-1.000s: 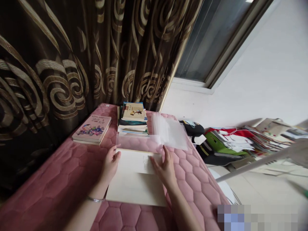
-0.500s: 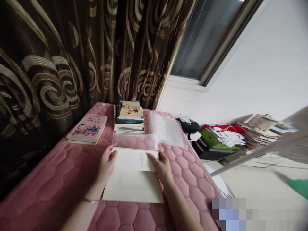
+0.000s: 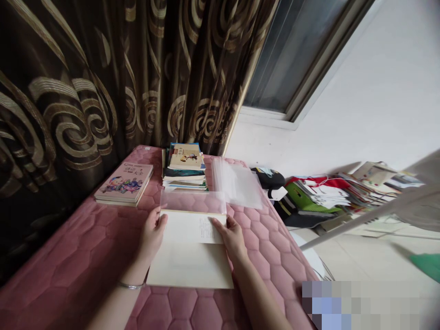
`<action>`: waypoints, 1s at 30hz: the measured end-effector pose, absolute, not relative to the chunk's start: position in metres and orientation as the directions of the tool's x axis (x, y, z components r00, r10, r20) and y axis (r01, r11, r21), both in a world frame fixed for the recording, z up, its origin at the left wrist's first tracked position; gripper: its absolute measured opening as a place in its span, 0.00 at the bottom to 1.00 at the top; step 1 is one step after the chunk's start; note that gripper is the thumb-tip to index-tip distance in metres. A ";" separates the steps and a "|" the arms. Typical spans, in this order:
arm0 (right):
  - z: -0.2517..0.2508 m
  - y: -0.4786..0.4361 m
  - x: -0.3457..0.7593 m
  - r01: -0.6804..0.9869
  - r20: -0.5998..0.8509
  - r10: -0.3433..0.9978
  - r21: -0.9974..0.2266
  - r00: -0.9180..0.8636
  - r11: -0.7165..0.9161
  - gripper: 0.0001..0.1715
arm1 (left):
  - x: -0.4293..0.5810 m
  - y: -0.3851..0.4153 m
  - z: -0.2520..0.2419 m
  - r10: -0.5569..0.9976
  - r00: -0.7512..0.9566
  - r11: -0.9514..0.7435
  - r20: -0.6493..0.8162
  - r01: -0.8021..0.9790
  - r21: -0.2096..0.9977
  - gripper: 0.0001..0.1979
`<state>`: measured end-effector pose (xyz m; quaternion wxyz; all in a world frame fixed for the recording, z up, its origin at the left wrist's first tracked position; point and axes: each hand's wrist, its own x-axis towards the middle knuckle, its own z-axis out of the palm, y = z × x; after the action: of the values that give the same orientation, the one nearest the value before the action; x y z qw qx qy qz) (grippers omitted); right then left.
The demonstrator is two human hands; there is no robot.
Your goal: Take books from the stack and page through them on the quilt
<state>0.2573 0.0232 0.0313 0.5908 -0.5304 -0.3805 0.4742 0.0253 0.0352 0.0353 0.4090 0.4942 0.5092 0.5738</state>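
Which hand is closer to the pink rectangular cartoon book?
Left. The left hand is right of the pink rectangular cartoon book, nearer you; the right hand is farther right.

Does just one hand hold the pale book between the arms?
No, the left hand and the right hand both grip the pale book, one at each side.

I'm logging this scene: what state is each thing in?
Held book: some print facing up
Left hand: gripping its left edge
Right hand: gripping its right edge
Plastic film: jutting past its far edge
Pink books: closed, stacked
Far books: closed, stacked
Plastic sheets: lying overlapping
Curtain: hanging
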 end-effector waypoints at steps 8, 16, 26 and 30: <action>0.030 0.021 0.261 -0.114 -0.043 0.960 -0.993 0.278 -0.011 0.23 | 0.023 0.037 0.031 0.975 -0.175 -0.139 0.137 0.002 0.990 0.28; 0.037 0.019 0.259 -0.158 -0.055 0.964 -0.987 0.262 -0.013 0.22 | 0.024 0.035 0.034 0.974 -0.172 -0.150 0.150 0.012 0.989 0.28; 0.035 0.020 0.259 -0.164 -0.065 0.962 -0.986 0.266 -0.021 0.21 | 0.025 0.034 0.035 0.972 -0.173 -0.150 0.159 0.065 0.987 0.26; 0.039 0.017 0.259 -0.200 -0.089 0.962 -0.979 0.258 -0.037 0.22 | 0.027 0.033 0.037 0.971 -0.184 -0.147 0.153 0.045 0.988 0.27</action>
<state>0.2588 0.0175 0.0389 0.5924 -0.5272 -0.3612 0.4906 0.0266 0.0333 0.0368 0.4038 0.4948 0.5131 0.5735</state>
